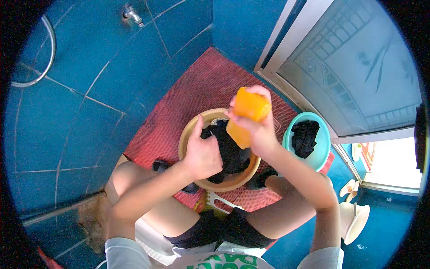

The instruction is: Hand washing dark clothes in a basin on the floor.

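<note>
My right hand [262,121] is wrapped round a large orange bar of soap [244,107], raised over the right side of a tan basin [184,139]. Black clothing [230,150] lies bunched in that basin. Over the basin's left part, my left hand [204,154] has its fingers curled against the black clothing and its thumb sticking up. The left fingertips are hidden behind the hand. Between the soap and the clothing there seems to be a small gap.
To the right, a turquoise basin [319,154] holds another black garment [305,138]. Red matting [179,94] lies under both basins. A framed glass door [354,67] stands at right. On the blue wall are a tap [132,15] and a shower hose [53,49]. A white stool-like object [356,219] stands lower right.
</note>
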{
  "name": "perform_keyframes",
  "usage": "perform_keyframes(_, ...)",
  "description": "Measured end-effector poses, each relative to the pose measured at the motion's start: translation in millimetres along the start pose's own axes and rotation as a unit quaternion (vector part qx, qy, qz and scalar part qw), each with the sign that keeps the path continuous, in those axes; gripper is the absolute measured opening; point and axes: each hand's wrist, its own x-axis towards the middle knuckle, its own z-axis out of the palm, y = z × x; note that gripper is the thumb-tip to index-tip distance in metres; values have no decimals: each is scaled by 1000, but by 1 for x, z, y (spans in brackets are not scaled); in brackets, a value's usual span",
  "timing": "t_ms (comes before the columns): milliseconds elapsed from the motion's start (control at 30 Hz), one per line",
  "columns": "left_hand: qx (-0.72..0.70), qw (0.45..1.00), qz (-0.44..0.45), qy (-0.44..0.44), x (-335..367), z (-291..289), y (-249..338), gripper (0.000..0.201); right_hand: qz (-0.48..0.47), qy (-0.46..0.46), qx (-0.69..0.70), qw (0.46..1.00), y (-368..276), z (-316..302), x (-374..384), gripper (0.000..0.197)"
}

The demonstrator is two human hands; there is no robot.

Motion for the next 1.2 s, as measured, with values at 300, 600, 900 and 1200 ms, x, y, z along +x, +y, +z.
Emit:
perform_keyframes(300,-81,994,11,67,-3,-16,-11,73,-132,-171,-208,954,27,3,-32,57)
perform_keyframes(600,-58,985,30,160,-9,-13,-14,73,-106,-199,-226,948,37,5,-36,55)
perform_keyframes(900,-27,984,66,163,-9,-28,-8,66,-110,-132,-189,967,56,6,-41,48)
perform_keyframes(1200,-43,994,86,49,-24,-31,-15,73,17,276,78,958,28,8,-43,36)
